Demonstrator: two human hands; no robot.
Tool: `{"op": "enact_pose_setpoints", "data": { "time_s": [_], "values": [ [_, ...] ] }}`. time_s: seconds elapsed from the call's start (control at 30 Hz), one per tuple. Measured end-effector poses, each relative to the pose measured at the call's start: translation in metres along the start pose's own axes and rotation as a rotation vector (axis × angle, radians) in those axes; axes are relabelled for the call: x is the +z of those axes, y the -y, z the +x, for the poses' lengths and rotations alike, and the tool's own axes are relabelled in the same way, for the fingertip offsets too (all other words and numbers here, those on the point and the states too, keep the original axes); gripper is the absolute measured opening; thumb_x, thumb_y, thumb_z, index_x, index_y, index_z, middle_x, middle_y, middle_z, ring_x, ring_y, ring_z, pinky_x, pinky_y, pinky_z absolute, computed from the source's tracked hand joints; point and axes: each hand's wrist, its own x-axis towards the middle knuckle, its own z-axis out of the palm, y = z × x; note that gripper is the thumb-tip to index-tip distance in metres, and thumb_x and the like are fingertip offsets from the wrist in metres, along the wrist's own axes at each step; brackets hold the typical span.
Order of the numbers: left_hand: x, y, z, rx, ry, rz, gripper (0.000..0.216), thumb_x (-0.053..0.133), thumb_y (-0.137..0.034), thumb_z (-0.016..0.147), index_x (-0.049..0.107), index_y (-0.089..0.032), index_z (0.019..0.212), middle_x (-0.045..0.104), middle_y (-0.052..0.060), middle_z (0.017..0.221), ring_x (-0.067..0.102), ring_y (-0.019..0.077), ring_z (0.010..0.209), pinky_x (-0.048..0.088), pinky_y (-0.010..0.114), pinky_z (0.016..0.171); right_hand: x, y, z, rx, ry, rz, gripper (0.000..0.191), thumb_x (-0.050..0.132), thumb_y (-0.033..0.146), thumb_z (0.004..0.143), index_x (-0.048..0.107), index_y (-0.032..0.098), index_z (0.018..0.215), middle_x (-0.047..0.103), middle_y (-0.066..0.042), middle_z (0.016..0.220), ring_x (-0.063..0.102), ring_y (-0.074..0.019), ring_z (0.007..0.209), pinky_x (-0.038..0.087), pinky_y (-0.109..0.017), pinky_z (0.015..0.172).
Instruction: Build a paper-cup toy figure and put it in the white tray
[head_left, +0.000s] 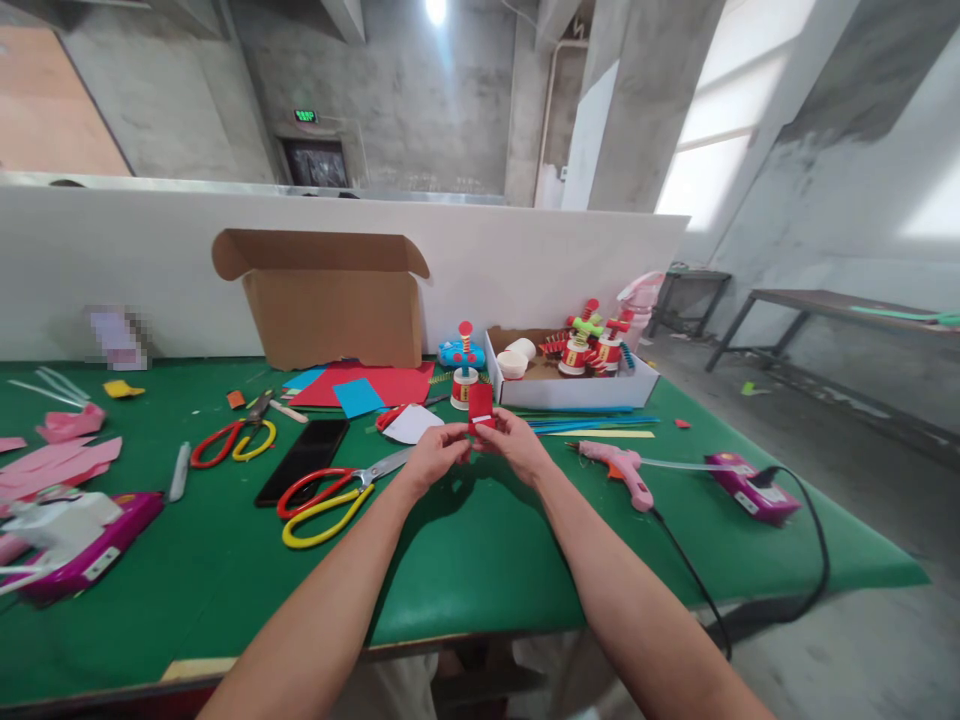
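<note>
Between my fingertips is a small red folded paper piece (481, 400) with a white strip across its lower part. My left hand (439, 455) pinches it from the left and my right hand (517, 445) grips its right side, both just above the green table. Right behind it stands a paper-cup figure (465, 388) with a red-and-white base, a blue upright and a red round top. Left of my left hand lie large scissors (341, 495) with red and yellow handles. A white paper piece (412, 424) rests beyond that hand.
A pink glue gun (622, 468) lies at right, its cord trailing to a purple power strip (754, 490). Behind is a white box (585, 392) of cups and figures. Red sheets (390, 385), a black phone (304, 460), smaller scissors (236, 435) and another purple strip (97, 560) lie leftward.
</note>
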Motion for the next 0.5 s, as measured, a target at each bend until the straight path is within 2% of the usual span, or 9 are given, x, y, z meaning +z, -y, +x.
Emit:
{"op": "enact_pose_setpoints", "data": {
  "time_s": [0.1,0.23,0.5],
  "values": [
    [0.0011,-0.0020,-0.0013,0.020,-0.011,0.008,0.033,0.065,-0.036,0.067,0.072,-0.013,0.090,0.061,0.000,0.059,0.048,0.0104,0.051,0.040,0.022,0.052,0.0018,0.0001,-0.0013,0.010,0.022,0.026,0.036,0.080,0.038,0.062,0.063,0.019,0.087,0.067,0.001,0.079,0.062,-0.0104,0.067,0.054,-0.026,0.069],
    [0.0006,-0.0009,-0.0008,0.023,-0.066,0.046,0.032,0.062,-0.045,0.070,0.070,-0.014,0.075,0.056,-0.001,0.054,0.045,0.0103,0.049,0.036,0.022,0.049,0.0036,0.0002,-0.0021,0.003,0.051,0.031,0.040,0.081,0.040,0.060,0.065,0.020,0.090,0.069,0.001,0.082,0.064,-0.0108,0.068,0.054,-0.025,0.066],
    [-0.0002,0.0006,-0.0005,-0.007,-0.119,0.116,0.033,0.060,-0.047,0.070,0.068,-0.015,0.066,0.050,-0.003,0.046,0.044,0.0106,0.047,0.035,0.023,0.048,0.0014,0.0020,-0.0023,0.024,0.028,0.030,0.033,0.080,0.040,0.060,0.069,0.019,0.083,0.071,-0.001,0.079,0.063,-0.0102,0.065,0.054,-0.025,0.066]
  ]
}}
